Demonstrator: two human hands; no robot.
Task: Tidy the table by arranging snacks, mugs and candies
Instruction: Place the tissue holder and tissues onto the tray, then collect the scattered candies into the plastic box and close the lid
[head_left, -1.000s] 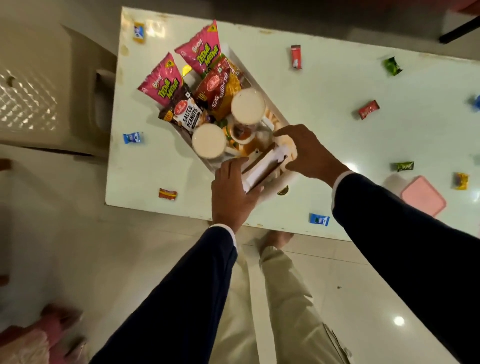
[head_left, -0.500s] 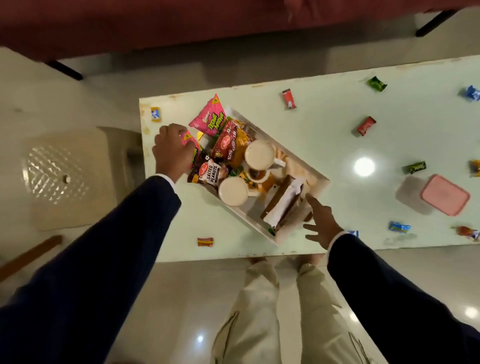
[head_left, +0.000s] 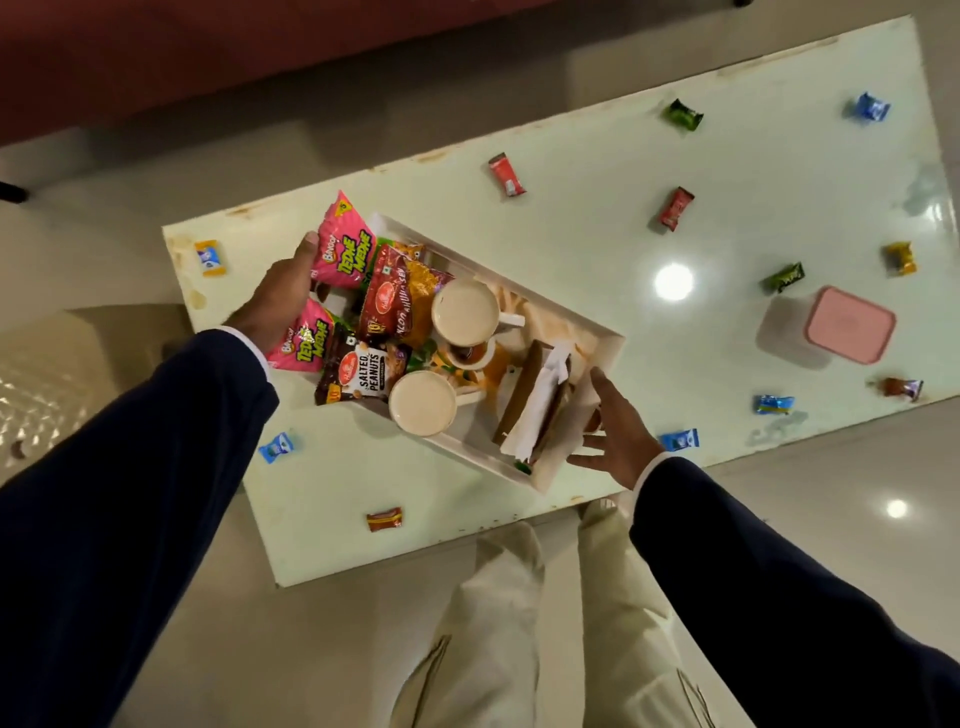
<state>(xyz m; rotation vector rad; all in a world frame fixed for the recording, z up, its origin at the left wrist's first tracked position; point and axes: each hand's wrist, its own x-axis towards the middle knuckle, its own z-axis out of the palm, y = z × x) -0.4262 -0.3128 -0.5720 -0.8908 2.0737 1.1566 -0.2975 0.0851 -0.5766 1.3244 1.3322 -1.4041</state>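
A pale table (head_left: 597, 218) on a tiled floor is strewn with candies. A white tray (head_left: 582, 312) near its corner holds snack packets (head_left: 395, 291), two mugs (head_left: 465, 312) and a napkin holder. The left hand (head_left: 280, 301) grips the packet end; the right hand (head_left: 618, 441), fingers spread, touches the opposite end.

Around the white tray (head_left: 605, 332), which I see crammed with snack packets and mugs, the table (head_left: 597, 218) lies open beyond it, broken only by scattered candies and a pink-lidded box (head_left: 849, 332) well to its right, with narrower bare strips nearer me.
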